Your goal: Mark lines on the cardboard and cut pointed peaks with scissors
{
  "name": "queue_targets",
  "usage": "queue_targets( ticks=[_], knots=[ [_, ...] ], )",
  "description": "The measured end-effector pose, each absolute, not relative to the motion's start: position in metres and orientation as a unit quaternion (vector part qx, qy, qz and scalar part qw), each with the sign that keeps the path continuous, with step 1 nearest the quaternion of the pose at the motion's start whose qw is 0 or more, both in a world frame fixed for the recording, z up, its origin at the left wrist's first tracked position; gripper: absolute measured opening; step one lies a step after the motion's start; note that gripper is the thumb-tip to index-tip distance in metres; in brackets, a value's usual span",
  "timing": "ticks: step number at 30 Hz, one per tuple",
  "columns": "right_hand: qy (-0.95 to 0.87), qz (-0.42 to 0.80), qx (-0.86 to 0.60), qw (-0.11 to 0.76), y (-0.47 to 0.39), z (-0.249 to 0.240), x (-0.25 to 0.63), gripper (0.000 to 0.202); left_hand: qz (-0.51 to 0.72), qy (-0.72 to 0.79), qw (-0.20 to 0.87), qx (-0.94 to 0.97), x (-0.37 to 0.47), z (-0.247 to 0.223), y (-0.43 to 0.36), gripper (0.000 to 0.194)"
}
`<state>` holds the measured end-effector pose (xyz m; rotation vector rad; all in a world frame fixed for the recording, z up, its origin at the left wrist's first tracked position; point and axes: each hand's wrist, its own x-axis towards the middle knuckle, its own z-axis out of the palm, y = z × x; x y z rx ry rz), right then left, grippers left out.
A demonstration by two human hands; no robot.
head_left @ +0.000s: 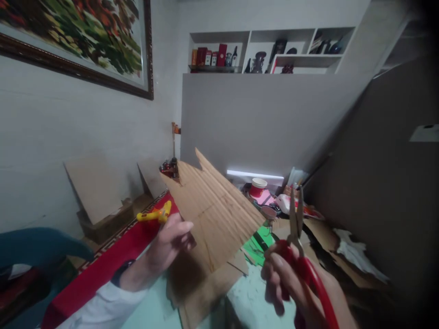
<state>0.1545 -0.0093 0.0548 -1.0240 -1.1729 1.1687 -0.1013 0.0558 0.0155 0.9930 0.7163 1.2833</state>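
My left hand [173, 240] grips the lower left edge of a brown cardboard piece [217, 210] with jagged points cut along its top. The piece is tilted above the work surface. In my right hand [298, 283] are red-handled scissors [297, 219], blades pointing up and slightly apart, to the right of the cardboard and not touching it. Just beyond my left hand a yellow tool [154, 214] appears over the red cloth. More cardboard [206, 292] lies beneath the held piece.
The pale green table [254, 292] carries scraps and a green sheet [255, 249]. Behind are a red and white tub [258, 187] and clutter. A red cloth [103, 274] and blue chair [44, 242] are at left; loose cardboard [322, 235] is at right.
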Motion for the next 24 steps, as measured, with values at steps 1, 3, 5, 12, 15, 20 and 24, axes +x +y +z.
queue_targets(
  ticks=[1,3,5,12,15,20,24],
  knots=[
    [-0.480,0.496,-0.424,0.586,-0.002,0.055,0.153,0.032,0.552,0.311,0.629,0.450,-0.102,0.020,0.055,0.030],
    [-0.470,0.503,-0.399,0.606,0.011,0.050,0.149,0.040,0.534,0.302,0.626,0.481,-0.101,0.027,0.055,0.027],
    [-0.467,0.503,-0.380,0.621,0.018,0.041,0.145,0.042,0.516,0.291,0.624,0.510,-0.099,0.033,0.056,0.025],
    [-0.449,0.505,-0.381,0.631,0.025,0.030,0.140,0.026,0.503,0.330,0.593,0.535,-0.085,0.041,0.054,0.036],
    [-0.444,0.497,-0.389,0.636,0.030,0.020,0.141,0.030,0.475,0.393,0.578,0.535,-0.080,0.041,0.049,0.035],
    [-0.454,0.487,-0.406,0.626,0.034,0.002,0.145,0.033,0.403,0.459,0.566,0.554,-0.079,0.036,0.043,0.038],
    [-0.459,0.477,-0.435,0.610,0.034,-0.006,0.145,0.036,0.376,0.474,0.567,0.560,-0.079,0.032,0.043,0.039]
  ],
)
